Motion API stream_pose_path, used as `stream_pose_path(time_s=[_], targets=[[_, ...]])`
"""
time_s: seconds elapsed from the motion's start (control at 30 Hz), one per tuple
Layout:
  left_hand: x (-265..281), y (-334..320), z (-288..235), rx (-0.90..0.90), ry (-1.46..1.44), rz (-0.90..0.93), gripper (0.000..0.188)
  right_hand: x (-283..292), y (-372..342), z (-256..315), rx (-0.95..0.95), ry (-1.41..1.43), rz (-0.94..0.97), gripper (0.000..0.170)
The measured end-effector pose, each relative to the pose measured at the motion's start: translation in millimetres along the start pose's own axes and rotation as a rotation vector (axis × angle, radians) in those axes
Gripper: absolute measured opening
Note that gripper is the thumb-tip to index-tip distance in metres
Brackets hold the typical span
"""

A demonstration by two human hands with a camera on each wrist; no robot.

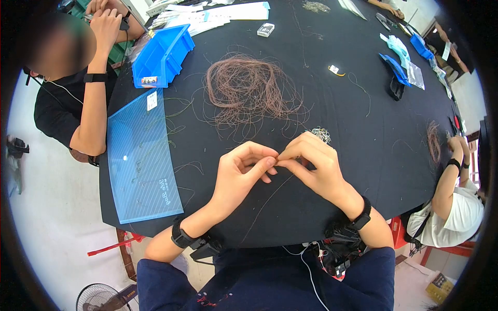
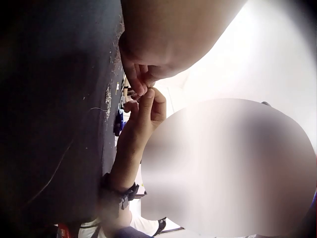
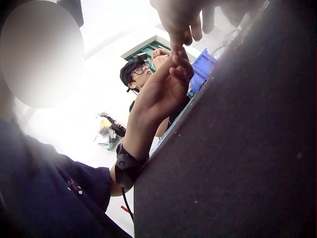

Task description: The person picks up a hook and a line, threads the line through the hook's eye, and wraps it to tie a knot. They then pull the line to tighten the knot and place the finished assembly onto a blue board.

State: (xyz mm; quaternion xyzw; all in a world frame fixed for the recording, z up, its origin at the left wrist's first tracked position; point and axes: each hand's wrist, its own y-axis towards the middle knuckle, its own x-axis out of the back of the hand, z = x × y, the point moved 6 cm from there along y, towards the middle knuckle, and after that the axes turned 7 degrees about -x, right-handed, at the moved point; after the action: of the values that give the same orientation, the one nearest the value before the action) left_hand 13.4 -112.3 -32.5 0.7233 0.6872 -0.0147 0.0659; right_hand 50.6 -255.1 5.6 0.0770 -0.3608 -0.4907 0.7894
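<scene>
In the head view, the left hand (image 1: 239,173) and right hand (image 1: 316,165) meet at their fingertips above the black table. Thumb and forefinger of each pinch a thin strand (image 1: 265,204), which trails down toward the table's front edge. What lies between the fingertips is too small to make out. A tangled heap of brownish wire (image 1: 244,90) lies just beyond the hands, and a small pale wire bundle (image 1: 321,135) sits beside the right hand. The left wrist view shows the strand (image 2: 60,161) hanging over the dark cloth.
On the left are a blue bin (image 1: 163,54) and a blue translucent bag (image 1: 142,160). A small clear box (image 1: 265,29) and a yellow-and-white tag (image 1: 336,70) lie farther back. Other people sit at the left and right edges of the table (image 1: 363,150).
</scene>
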Motion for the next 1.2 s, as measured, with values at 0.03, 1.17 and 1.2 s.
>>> stream_pose_path(time_s=[0.03, 1.17, 1.2], targets=[[0.4, -0.3, -3.0, -0.013, 0.03, -0.008, 0.021, 0.4, -0.1, -0.7, -0.015, -0.002, 0.003, 0.012], [-6.4, -7.0, 8.3, 0.276, -0.178, 0.233, 0.029, 4.5, -2.8, -8.1, -0.195, 0.156, -0.013, 0.009], [-8.9, -5.5, 5.3, 0.182, -0.132, 0.235, 0.032, 3.7, -2.9, -7.8, -0.212, 0.167, -0.012, 0.009]])
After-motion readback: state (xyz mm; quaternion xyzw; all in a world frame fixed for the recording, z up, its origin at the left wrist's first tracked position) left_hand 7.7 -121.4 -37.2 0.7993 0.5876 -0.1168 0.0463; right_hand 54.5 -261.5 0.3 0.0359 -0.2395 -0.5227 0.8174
